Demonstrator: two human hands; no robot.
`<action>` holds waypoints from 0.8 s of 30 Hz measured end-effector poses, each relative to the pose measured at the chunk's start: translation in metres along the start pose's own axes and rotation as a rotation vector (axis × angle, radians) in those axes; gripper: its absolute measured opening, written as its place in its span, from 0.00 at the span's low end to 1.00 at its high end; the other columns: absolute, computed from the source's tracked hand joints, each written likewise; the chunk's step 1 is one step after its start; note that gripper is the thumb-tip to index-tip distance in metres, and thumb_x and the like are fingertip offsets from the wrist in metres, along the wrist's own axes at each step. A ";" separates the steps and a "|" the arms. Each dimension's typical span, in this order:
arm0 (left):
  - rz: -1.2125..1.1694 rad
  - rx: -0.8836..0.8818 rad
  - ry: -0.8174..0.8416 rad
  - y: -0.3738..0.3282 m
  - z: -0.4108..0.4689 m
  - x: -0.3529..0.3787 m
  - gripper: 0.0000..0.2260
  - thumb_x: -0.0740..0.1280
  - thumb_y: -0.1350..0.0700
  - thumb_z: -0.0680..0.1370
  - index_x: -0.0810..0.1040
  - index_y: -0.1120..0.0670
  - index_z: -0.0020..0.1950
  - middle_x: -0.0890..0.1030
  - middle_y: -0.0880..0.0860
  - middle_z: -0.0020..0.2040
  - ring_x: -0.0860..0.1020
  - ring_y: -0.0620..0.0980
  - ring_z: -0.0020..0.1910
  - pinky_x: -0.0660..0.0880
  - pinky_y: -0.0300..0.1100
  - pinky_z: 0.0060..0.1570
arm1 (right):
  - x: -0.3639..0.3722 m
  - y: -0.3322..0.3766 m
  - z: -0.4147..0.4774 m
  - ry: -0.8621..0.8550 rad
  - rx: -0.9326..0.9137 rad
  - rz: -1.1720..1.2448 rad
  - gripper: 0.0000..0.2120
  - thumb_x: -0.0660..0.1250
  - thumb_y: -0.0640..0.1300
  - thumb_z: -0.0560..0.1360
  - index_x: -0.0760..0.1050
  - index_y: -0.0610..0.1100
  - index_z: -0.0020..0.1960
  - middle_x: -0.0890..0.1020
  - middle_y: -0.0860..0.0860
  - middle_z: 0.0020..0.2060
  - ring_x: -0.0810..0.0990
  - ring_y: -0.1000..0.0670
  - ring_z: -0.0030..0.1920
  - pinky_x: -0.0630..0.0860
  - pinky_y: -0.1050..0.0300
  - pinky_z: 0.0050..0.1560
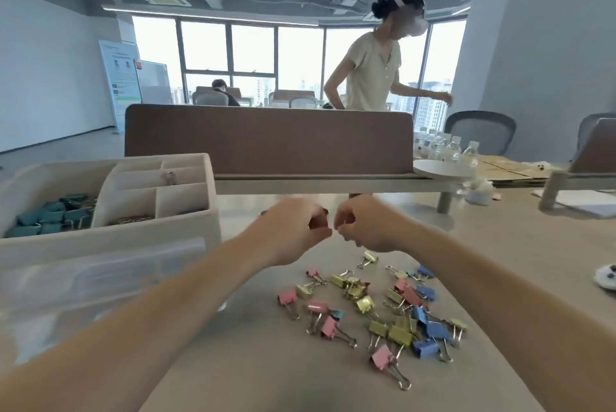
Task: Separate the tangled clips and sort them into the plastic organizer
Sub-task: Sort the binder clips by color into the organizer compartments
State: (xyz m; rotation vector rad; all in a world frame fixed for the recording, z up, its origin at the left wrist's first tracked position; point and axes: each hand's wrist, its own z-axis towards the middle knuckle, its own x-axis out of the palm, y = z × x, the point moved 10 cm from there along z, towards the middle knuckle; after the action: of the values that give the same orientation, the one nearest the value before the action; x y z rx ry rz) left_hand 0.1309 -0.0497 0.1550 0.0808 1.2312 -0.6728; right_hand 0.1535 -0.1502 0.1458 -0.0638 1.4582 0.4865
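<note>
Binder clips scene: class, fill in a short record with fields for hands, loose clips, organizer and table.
hands: left hand and right hand raised together above the table, fingers pinched; anything held is hidden
loose clips: pink, gold and blue binder clips scattered, some interlocked
organizer: plastic organizer at left; teal clips in its big compartment
table: beige table

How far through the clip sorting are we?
Partly done: teal clips already fill one organizer section. Left hand and right hand meet in closed grips above the table; what they hold is hidden. A mixed pile of clips remains.
</note>
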 end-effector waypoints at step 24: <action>0.174 0.179 0.553 -0.116 0.043 0.232 0.13 0.69 0.53 0.76 0.79 0.55 0.59 0.75 0.53 0.55 0.77 0.54 0.50 0.77 0.51 0.51 | 0.088 -0.218 -0.062 0.219 0.298 -0.152 0.18 0.67 0.47 0.77 0.75 0.48 0.67 0.77 0.48 0.59 0.78 0.45 0.56 0.76 0.54 0.52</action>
State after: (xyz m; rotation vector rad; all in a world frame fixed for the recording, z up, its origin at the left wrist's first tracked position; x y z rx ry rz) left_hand 0.1459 -0.2605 -0.0013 0.5464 1.6651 -0.6254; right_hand 0.1761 -0.3429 -0.0009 0.0100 1.7127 0.1373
